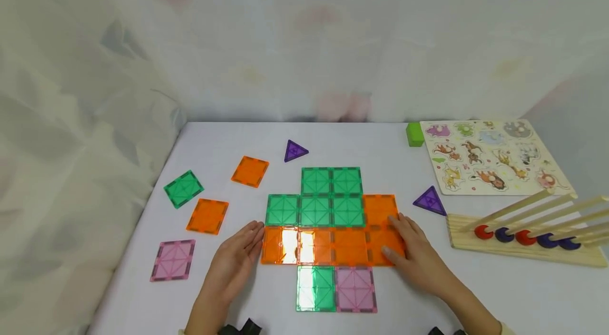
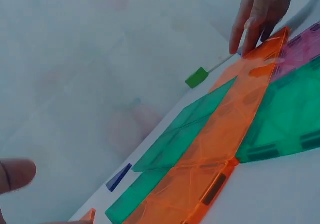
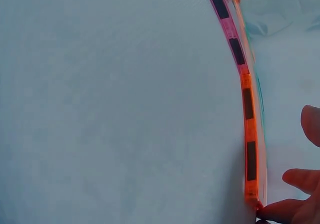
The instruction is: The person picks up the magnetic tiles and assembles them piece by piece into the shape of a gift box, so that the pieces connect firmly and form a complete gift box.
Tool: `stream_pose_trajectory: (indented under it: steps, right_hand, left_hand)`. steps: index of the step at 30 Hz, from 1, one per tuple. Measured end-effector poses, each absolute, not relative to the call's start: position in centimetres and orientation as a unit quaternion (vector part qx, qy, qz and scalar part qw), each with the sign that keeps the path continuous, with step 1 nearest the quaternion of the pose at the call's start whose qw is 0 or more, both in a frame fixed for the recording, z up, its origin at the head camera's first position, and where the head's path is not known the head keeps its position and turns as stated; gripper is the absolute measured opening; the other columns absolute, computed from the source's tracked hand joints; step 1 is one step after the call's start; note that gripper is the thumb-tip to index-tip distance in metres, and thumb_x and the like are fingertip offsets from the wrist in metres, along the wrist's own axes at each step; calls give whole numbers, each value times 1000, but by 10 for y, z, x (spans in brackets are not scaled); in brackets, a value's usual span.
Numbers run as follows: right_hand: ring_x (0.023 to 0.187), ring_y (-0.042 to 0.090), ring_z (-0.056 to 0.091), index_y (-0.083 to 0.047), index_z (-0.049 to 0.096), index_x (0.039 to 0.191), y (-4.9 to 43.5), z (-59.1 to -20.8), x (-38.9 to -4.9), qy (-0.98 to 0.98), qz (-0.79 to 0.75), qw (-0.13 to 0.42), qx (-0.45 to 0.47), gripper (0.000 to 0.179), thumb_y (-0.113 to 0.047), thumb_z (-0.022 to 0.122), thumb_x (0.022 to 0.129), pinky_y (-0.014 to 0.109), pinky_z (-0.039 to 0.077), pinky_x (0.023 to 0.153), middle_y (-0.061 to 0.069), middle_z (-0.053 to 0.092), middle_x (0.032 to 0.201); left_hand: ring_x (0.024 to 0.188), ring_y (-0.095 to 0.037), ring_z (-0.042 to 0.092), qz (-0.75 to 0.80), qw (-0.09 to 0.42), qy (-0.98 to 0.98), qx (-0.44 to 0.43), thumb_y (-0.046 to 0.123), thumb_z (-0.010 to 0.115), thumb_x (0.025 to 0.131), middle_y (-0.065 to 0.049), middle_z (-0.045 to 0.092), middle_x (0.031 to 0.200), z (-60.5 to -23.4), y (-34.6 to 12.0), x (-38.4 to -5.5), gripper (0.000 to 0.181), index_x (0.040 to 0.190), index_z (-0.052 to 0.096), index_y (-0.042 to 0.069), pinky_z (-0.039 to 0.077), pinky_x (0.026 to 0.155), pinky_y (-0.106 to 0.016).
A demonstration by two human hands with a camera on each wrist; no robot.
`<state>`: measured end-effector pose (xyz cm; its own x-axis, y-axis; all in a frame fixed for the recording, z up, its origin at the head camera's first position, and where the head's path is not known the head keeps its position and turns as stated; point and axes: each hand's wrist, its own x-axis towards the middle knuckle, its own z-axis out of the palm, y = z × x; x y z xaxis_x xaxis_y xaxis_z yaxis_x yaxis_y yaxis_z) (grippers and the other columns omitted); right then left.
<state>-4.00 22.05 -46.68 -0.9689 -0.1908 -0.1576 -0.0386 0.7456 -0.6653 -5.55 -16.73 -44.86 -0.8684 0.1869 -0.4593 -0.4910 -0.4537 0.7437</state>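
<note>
A flat joined layout of translucent magnetic tiles lies on the white table: green tiles point(image 1: 315, 211) at the back, a row of orange tiles point(image 1: 350, 247) across the middle, and one green tile point(image 1: 316, 288) beside a pink tile point(image 1: 356, 289) in front. My left hand point(image 1: 236, 257) stands on edge at the row's left end, its fairly straight fingertips touching the orange edge. At the right end, my right hand point(image 1: 423, 261) rests its fingertips and thumb on the corner orange tiles. In the right wrist view a fingertip point(image 3: 282, 211) touches the orange edge point(image 3: 251, 159).
Loose tiles lie left: orange point(image 1: 207, 216), green point(image 1: 183, 188) and pink point(image 1: 173, 260). Purple triangles point(image 1: 430, 201) lie behind and right. Farther right are a wooden peg stand point(image 1: 523, 240) with discs, an animal puzzle board point(image 1: 495, 158) and a green block point(image 1: 415, 135).
</note>
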Motion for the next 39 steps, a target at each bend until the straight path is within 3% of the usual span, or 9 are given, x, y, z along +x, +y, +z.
stream_pose_trajectory:
  steps: [7,15,22,24,28,31,35,37,39]
  right_hand:
    - [142,46,16,-12,36,147,217,-461,-42,920,-370,127,-33,70,-52,54,93,70,24,105,24,20,157]
    - [143,46,20,-14,35,148,214,-457,-39,900,-418,120,-15,63,-46,53,96,66,22,110,19,16,159]
    - [144,45,20,-13,36,147,215,-454,-36,883,-457,102,-9,59,-38,55,97,68,21,109,17,18,159]
    - [143,45,20,-12,35,148,216,-454,-36,880,-464,98,-8,59,-36,54,97,67,22,109,18,19,159]
    - [143,43,23,-9,35,148,218,-456,-35,866,-493,84,-12,58,-32,54,98,22,29,113,20,21,158]
    - [143,39,26,-9,36,147,217,-455,-36,859,-506,78,-10,55,-31,53,99,10,26,104,19,23,157]
    - [143,37,28,-11,37,147,216,-454,-36,858,-507,79,0,53,-30,52,100,37,31,106,17,23,158]
    - [143,36,29,-11,38,147,216,-453,-36,858,-508,79,0,53,-30,52,99,40,31,106,17,23,158]
    - [142,36,29,-12,38,147,216,-454,-36,856,-510,78,0,53,-30,52,99,33,32,106,16,23,158]
  left_hand:
    - [147,-25,10,845,253,458,-106,23,34,105,-12,6,160,-448,-178,-58,63,153,1,-1,24,117,-25]
    - [146,-20,3,866,231,434,-95,26,30,106,-8,-3,160,-441,-173,-53,61,153,-1,4,28,113,-17]
    - [149,-22,-8,893,219,387,-75,26,24,106,-10,-10,161,-445,-167,-47,62,152,-12,6,-7,122,-34]
    - [149,-22,-7,891,210,393,-84,23,26,106,-10,-8,162,-447,-163,-47,62,152,-11,5,-9,121,-34]
    - [149,-21,1,878,186,431,-95,9,31,102,-10,1,162,-448,-158,-45,62,152,-5,0,4,122,-28]
    - [149,-22,5,866,169,463,-90,0,35,98,-12,5,162,-447,-156,-43,63,152,2,-4,22,116,-20]
    - [149,-23,11,843,154,508,-84,0,41,97,-13,13,161,-447,-153,-42,61,151,12,-5,28,113,-20]
    - [149,-24,13,831,150,530,-75,2,43,98,-13,16,160,-449,-152,-42,60,151,16,-5,21,117,-28]
    - [149,-24,13,819,145,552,-68,4,44,98,-12,19,160,-451,-151,-41,58,150,19,-5,14,119,-35]
